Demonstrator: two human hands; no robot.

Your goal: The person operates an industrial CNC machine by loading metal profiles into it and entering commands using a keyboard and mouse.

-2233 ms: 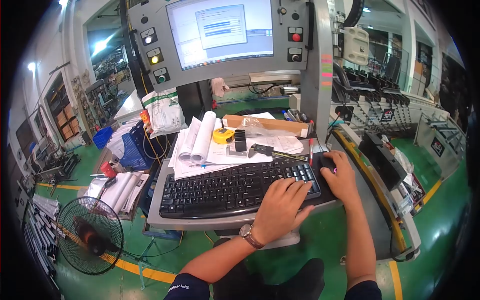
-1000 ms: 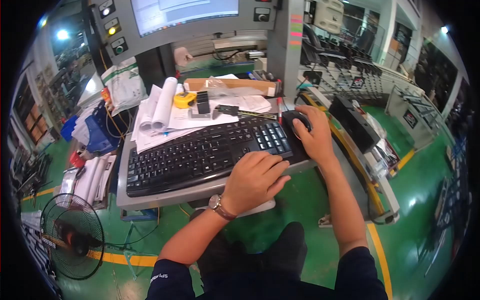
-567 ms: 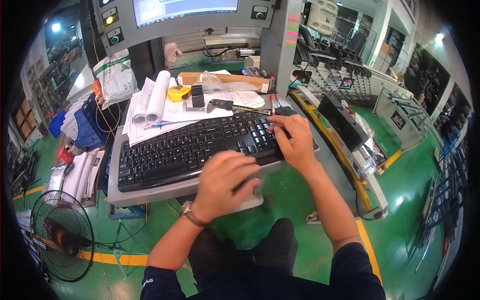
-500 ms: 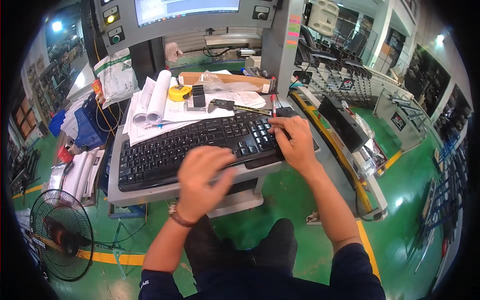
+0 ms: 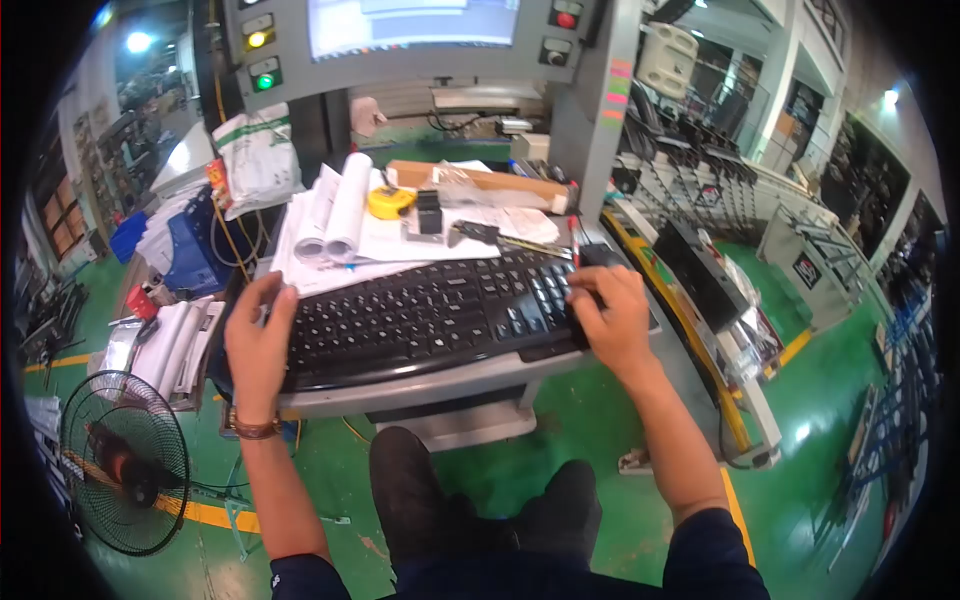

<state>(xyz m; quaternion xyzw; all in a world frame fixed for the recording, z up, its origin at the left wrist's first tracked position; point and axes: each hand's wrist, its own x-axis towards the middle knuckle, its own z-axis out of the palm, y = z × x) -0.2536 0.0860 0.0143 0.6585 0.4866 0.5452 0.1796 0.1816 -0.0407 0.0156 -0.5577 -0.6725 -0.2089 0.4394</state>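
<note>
My left hand [image 5: 258, 340] is at the left end of a black keyboard [image 5: 400, 325], thumb and fingers apart with a gap between them. Whether its fingertips touch the keys is hard to make out. Over the right edge of the number pad [image 5: 535, 303] is my right hand [image 5: 618, 325], its fingers loosely bent and holding nothing I can see. A dark mouse [image 5: 600, 254] lies just beyond those fingers. Behind the keyboard a digital caliper [image 5: 476, 232], a black ridged block [image 5: 429, 211] and a yellow tape measure [image 5: 390, 203] rest on papers.
Rolled paper sheets [image 5: 347, 205] and a long cardboard box [image 5: 480, 178] lie at the back of the stand. Above hangs a control panel with a lit screen [image 5: 410, 22]. A floor fan [image 5: 125, 465] stands at lower left. A yellow-edged machine rail [image 5: 690, 350] runs along the right.
My left hand has swung left from over the keyboard's front middle to its left end. My right hand has shifted slightly off the number keys towards the right. The view has tilted slightly.
</note>
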